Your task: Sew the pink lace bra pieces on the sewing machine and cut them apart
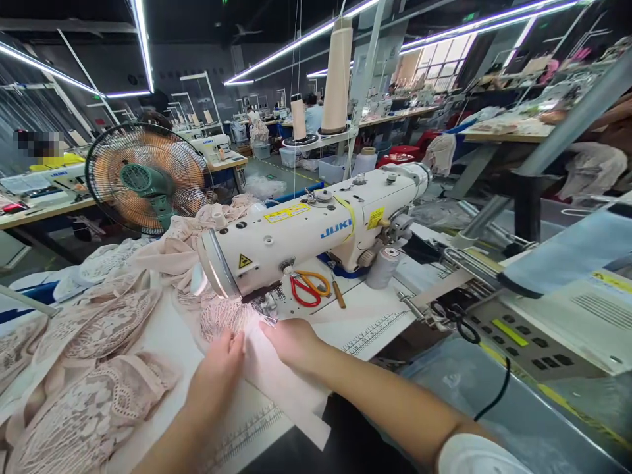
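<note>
A white sewing machine [316, 230] stands on the white table [365, 316]. A pale pink fabric piece [276, 382] with lace lies under its needle area [266, 306]. My left hand [220, 365] lies on the fabric left of the needle, fingers pressed together and flat on the cloth. My right hand [291, 339] rests on the fabric just right of the needle, fingers curled down onto it. Both hands hold the cloth against the table.
Pink lace garments [83, 388] are heaped at the left. Red and orange scissors [309, 286] lie behind the needle, a thread spool [382, 266] beside them. A fan [145, 178] stands behind left. A control panel [523, 332] sits at right. Other workers sit far back.
</note>
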Demonstrator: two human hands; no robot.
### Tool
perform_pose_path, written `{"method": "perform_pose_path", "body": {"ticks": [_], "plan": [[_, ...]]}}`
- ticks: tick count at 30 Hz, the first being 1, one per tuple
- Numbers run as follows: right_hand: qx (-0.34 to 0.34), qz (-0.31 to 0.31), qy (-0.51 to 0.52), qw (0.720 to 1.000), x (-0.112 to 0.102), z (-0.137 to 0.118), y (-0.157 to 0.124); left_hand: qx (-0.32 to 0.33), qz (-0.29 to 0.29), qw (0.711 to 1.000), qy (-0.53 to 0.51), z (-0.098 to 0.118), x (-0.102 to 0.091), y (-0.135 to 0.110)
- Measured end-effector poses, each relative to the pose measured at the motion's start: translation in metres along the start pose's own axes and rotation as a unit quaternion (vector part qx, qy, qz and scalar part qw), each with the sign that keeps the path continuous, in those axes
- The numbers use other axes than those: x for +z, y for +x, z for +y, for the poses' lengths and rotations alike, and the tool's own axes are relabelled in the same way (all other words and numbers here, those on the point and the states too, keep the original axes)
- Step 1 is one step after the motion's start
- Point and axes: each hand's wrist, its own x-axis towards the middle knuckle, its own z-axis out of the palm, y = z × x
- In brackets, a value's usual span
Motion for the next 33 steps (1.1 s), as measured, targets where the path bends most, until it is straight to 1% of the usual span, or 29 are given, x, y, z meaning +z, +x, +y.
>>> {"method": "perform_pose_path", "body": {"ticks": [1, 3, 5, 7, 12, 17, 25, 29, 33], "plan": [[-0.006, 0.010, 0.002, 1.000, 0.000, 0.001, -0.002, 0.012, 0.000, 1.000, -0.003, 0.009, 0.005, -0.005], [-0.017, 0.027, 0.003, 0.999, 0.001, 0.002, -0.005, 0.024, 0.019, 0.999, 0.015, 0.020, 0.015, -0.010], [-0.025, 0.039, 0.004, 0.999, 0.001, 0.003, -0.007, 0.024, 0.037, 0.998, 0.044, 0.025, 0.021, -0.012], [-0.030, 0.048, 0.002, 0.998, 0.002, 0.004, -0.009, 0.026, 0.037, 0.997, 0.063, 0.025, 0.022, -0.011], [-0.038, 0.062, 0.003, 0.997, 0.006, 0.006, -0.011, 0.041, 0.023, 0.996, 0.070, 0.016, 0.016, -0.004], [-0.046, 0.064, 0.012, 0.997, 0.008, 0.009, -0.014, -0.004, -0.001, 0.998, 0.056, 0.006, 0.014, 0.005], [-0.048, 0.068, 0.015, 0.996, 0.010, 0.011, -0.014, 0.030, 0.005, 0.999, 0.011, -0.018, 0.012, 0.021], [-0.051, 0.067, 0.013, 0.996, 0.011, 0.012, -0.014, 0.029, 0.014, 0.999, -0.023, -0.031, 0.015, 0.031], [-0.047, 0.060, 0.013, 0.997, 0.009, 0.012, -0.016, 0.029, 0.000, 0.999, -0.013, -0.039, 0.012, 0.040]]}}
